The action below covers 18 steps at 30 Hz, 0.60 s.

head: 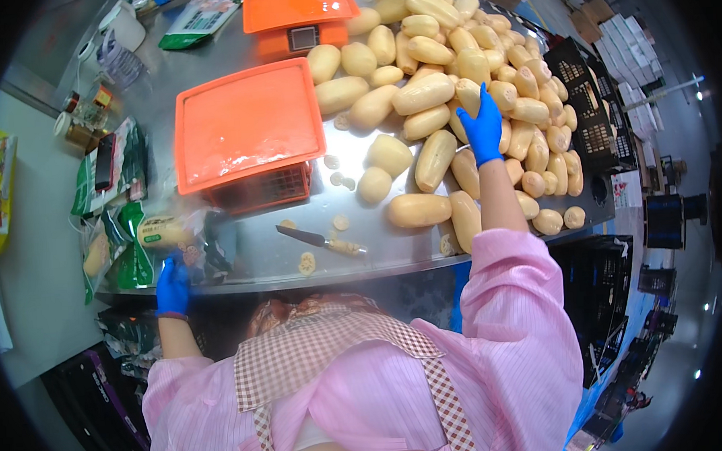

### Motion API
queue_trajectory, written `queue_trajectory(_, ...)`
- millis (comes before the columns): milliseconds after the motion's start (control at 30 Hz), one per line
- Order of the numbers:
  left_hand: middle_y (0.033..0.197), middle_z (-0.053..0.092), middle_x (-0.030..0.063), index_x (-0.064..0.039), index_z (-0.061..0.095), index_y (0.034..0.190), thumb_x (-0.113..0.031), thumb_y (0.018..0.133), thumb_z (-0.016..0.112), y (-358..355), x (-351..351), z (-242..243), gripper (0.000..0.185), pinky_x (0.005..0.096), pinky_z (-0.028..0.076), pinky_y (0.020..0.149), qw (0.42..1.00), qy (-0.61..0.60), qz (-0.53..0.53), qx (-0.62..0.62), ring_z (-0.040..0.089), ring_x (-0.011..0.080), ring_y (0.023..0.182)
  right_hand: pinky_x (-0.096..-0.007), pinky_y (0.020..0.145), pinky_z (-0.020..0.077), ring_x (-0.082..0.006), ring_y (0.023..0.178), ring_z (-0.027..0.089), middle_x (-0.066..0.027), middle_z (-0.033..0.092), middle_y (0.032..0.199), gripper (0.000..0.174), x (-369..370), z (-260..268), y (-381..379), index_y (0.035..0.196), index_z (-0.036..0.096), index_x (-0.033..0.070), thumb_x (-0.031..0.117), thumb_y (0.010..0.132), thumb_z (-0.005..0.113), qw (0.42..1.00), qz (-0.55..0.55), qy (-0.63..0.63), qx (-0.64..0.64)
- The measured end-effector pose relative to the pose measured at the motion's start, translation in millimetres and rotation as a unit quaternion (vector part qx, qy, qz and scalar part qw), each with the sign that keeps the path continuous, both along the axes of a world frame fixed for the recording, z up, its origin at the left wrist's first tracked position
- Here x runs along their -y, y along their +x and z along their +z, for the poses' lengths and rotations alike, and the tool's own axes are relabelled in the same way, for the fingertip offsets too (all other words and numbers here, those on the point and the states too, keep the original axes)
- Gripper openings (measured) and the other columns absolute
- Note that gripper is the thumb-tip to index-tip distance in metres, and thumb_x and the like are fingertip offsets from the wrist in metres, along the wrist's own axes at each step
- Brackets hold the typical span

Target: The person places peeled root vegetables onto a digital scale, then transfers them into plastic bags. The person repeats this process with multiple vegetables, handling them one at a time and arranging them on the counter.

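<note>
Peeled lotus root sections point(431, 92) lie in a large pile on the steel table point(266, 263). Over the right part of that pile my right hand point(482, 128), in a blue glove, is spread with thumb and fingers apart, touching or just above the roots. My left hand point(173, 285), also gloved in blue, is at the table's front edge against a clear and green plastic packing bag point(133, 244); blur hides whether its fingers grip the bag. Between the hands lies a knife point(319, 239) with its dark blade pointing left, near thin root slices point(306, 263).
An upturned-looking orange plastic tray point(248, 124) covers a basket, behind it an orange scale point(298, 22). Jars point(73, 129), a phone point(105, 162) and a lidded plastic jug point(118, 59) stand or lie at left. Black crates point(588, 107) adjoin the table's right side.
</note>
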State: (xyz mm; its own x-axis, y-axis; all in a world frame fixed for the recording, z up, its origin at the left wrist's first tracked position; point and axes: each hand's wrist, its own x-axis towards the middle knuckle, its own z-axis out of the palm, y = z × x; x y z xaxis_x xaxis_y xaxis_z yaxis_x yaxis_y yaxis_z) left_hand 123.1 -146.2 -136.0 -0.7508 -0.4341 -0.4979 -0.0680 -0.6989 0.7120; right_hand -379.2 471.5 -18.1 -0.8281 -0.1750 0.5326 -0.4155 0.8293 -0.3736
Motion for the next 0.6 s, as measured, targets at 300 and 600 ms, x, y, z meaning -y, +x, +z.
queue_trajectory(300,0.133,0.059,0.0131,0.000,0.056,0.131,-0.021,0.104,0.050,-2,-2,2,0.035,0.0379,0.040,0.109,0.999,0.014,0.028,-0.006,0.055,0.0258,0.123,-0.0451,0.100,0.0484,-0.0378,0.119,0.058,-0.0189,0.060,0.132,0.082,-9,11,-54,0.147,0.046,0.014,0.033,0.075,0.082,0.977,-0.071,0.163,0.115)
queue_trajectory(600,0.127,0.062,0.0098,-0.002,0.058,0.129,-0.019,0.103,0.051,0,4,-2,0.031,0.0334,0.045,0.101,1.000,0.020,0.020,0.004,0.058,0.0218,0.116,-0.0327,0.097,0.0476,-0.0227,0.115,0.057,-0.0072,0.057,0.132,0.060,-58,37,17,0.143,0.049,0.007,0.019,0.088,0.072,0.843,0.017,-0.518,0.145)
